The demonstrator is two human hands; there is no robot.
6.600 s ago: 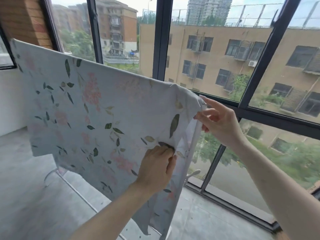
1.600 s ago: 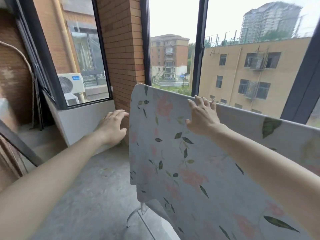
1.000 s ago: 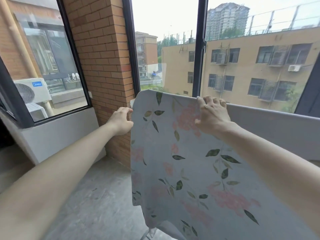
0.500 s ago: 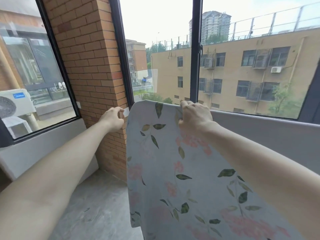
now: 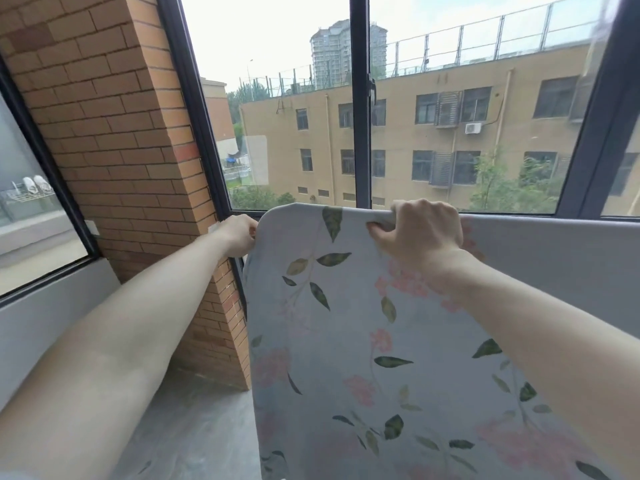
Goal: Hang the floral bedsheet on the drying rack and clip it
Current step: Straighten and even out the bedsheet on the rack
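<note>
The floral bedsheet (image 5: 346, 341), pale blue with pink flowers and green leaves, hangs draped over the top bar of the drying rack, which it hides. My right hand (image 5: 419, 233) is closed over the sheet's top fold, fingers curled over the bar. My left hand (image 5: 239, 235) grips the sheet's left edge near its upper corner. A small white thing shows at my left hand's fingers; I cannot tell whether it is a clip.
A brick pillar (image 5: 131, 150) stands just left of the sheet. Dark-framed windows (image 5: 360, 116) run close behind the rack. A grey ledge (image 5: 52, 306) lies at the left and concrete floor (image 5: 194, 427) below.
My view has swung from the rack's right end to its left end. My left hand reached in and took the sheet's left edge. My right hand shifted along the top fold and closed on it.
</note>
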